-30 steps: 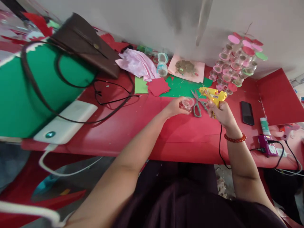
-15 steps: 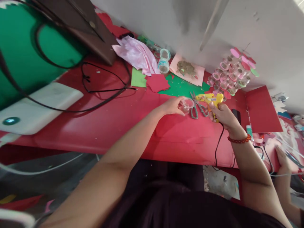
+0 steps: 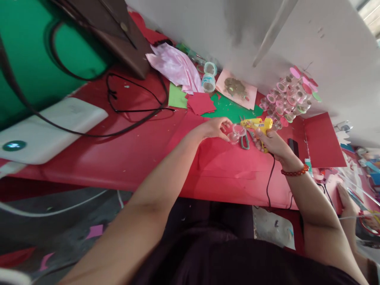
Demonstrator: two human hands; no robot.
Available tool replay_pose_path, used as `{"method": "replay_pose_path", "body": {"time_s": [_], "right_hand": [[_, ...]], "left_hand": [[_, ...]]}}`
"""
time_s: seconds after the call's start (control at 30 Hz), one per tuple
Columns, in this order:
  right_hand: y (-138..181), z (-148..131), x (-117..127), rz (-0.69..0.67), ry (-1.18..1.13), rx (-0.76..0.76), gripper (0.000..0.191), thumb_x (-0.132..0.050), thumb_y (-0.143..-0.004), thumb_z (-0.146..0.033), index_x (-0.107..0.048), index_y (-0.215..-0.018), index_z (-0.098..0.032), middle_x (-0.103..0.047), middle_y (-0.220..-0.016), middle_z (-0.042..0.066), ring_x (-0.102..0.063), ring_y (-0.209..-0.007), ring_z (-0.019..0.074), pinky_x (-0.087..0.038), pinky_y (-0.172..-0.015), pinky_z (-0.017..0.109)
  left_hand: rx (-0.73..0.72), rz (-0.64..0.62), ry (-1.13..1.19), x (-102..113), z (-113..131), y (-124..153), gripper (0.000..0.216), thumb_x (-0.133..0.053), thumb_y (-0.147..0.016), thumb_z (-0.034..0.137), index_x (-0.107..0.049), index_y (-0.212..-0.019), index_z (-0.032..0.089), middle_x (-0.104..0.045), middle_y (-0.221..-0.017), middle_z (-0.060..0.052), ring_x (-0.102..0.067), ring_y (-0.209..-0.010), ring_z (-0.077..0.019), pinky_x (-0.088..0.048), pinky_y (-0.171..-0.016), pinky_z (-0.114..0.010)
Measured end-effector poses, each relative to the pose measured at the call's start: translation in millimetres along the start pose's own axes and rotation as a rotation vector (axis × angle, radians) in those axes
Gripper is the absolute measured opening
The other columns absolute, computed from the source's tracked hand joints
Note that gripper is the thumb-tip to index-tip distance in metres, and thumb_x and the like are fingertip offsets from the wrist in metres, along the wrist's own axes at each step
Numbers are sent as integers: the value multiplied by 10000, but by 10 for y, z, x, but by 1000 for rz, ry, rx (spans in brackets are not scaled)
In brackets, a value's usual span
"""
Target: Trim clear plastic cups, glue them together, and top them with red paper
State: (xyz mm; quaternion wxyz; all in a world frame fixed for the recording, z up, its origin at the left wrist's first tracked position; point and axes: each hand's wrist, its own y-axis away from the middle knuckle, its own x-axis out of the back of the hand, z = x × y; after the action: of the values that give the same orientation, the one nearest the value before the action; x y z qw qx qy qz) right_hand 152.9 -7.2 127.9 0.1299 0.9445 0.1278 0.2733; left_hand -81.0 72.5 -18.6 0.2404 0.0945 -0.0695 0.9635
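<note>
In the head view, holds a yellow glue gun (image 3: pixel 261 125) in the right hand (image 3: pixel 275 144), with fingers closed round its handle and nozzle aimed leftward above a pair of scissors (image 3: pixel 245 142). Has the left hand (image 3: pixel 212 128) loosely open, thumb and fingertips apart, just beside two clear plastic cups (image 3: pixel 233 138); cannot tell whether the thumb touches their rim. Shows the cups lying together on the red table (image 3: pixel 127 150), between the left hand and the scissors. Wears a beaded bracelet (image 3: pixel 295 173) on the right wrist. Shows, beyond the hands, red paper pieces (image 3: pixel 202 104), a green sheet (image 3: pixel 227 107) and a pink cloth (image 3: pixel 178 69), with a cluster of decorated cups (image 3: pixel 285 99) farther right, near the wall.
</note>
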Motion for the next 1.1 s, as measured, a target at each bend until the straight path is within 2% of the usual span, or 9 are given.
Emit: {"method": "replay_pose_path", "body": {"time_s": [0.13,0.3,0.5,0.7,0.93,1.1], "right_hand": [[2,-34,3,-5,25,-7,565,-663,-888,-737,-586,-673,-220,-549,-495,-24,-461,-422,81,-329,-427,227],[9,-44,12,-12,27,6,587,-677,-852,-772,-583,-677,-220,-561,-494,-25,-466,-424,80,-328,-424,218],[-9,-65,1,-16,33,-2,599,-686,-832,-786,-570,-671,-221,-545,-486,-31,-456,-414,78,-312,-415,220],[-27,-100,26,-21,49,8,574,-699,-846,-756,-573,-693,-217,-570,-501,-26,-478,-429,79,-325,-419,214],[-43,-121,37,-9,77,-14,579,-697,-856,-746,-568,-663,-216,-569,-489,-28,-475,-422,75,-338,-416,208],[-38,-127,45,-16,86,-7,586,-689,-868,-741,-567,-643,-214,-569,-497,-22,-470,-424,73,-339,-418,209]], "left_hand": [[28,-3,1,26,-6,11,575,-943,-545,292,-696,-1053,193,-746,-1098,-90,-683,-863,-204,-517,-781,-327],[-11,10,-28,-77,-28,-36,481,-936,-531,271,-709,-949,203,-748,-914,-41,-659,-799,-194,-494,-775,-329],[-30,36,-216,-174,-3,-62,474,-943,-504,308,-741,-920,202,-707,-802,-11,-601,-701,-168,-437,-685,-295],[-93,43,-265,-178,-24,-57,425,-931,-543,297,-761,-922,208,-718,-843,-22,-606,-735,-170,-450,-702,-285],[-82,106,-293,-250,-13,-76,495,-989,-484,313,-762,-905,186,-676,-964,-86,-653,-1022,-309,-489,-939,-387],[-67,116,-376,-305,24,-52,455,-961,-564,393,-750,-916,198,-625,-952,-70,-646,-930,-267,-502,-861,-358]]}}
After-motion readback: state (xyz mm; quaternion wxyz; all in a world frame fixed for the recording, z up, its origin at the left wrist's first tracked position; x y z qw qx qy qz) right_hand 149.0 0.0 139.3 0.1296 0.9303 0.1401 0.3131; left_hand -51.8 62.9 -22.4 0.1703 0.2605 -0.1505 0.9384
